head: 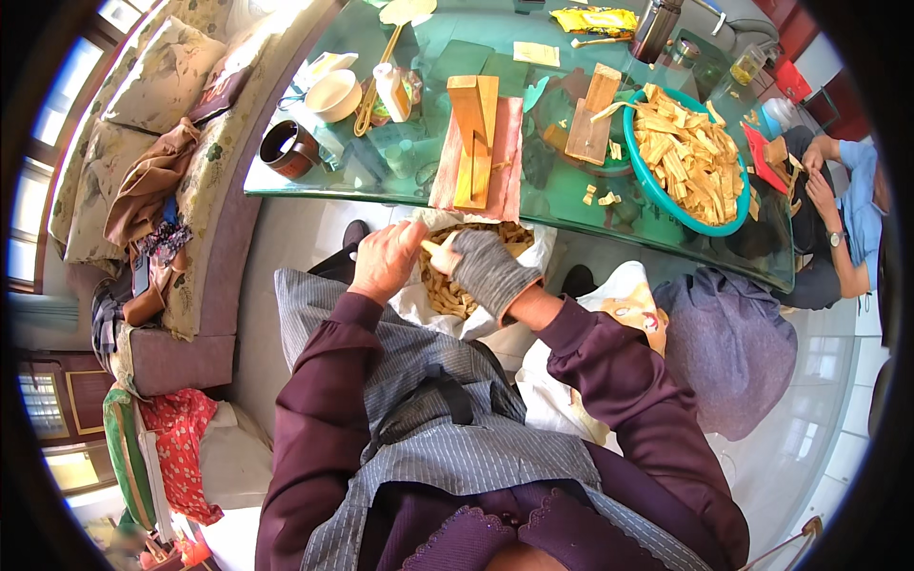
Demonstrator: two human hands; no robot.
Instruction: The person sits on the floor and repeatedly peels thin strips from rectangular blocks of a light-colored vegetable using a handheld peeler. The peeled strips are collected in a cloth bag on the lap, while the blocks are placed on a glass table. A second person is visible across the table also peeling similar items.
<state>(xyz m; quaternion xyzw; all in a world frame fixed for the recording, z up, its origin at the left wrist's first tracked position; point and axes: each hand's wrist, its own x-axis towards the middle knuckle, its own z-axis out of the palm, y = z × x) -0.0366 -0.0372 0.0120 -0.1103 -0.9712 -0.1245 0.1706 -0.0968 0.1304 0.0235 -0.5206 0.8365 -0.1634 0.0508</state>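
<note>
My bare left hand and my right hand, in a grey knitted fingerless glove, meet above an open white sack. A small pale-yellow strip shows between them, gripped by the fingers of both hands; its ends are mostly hidden. Below, the white sack holds many similar yellowish strips. Just beyond my hands, at the table's near edge, a wooden block tool with a narrow slot rests on a pink cloth.
On the glass table stand a turquoise basin heaped with pale strips, a second wooden tool, a dark mug, a white bottle and a steel flask. A co-worker's hands are at the right. A sofa borders the left.
</note>
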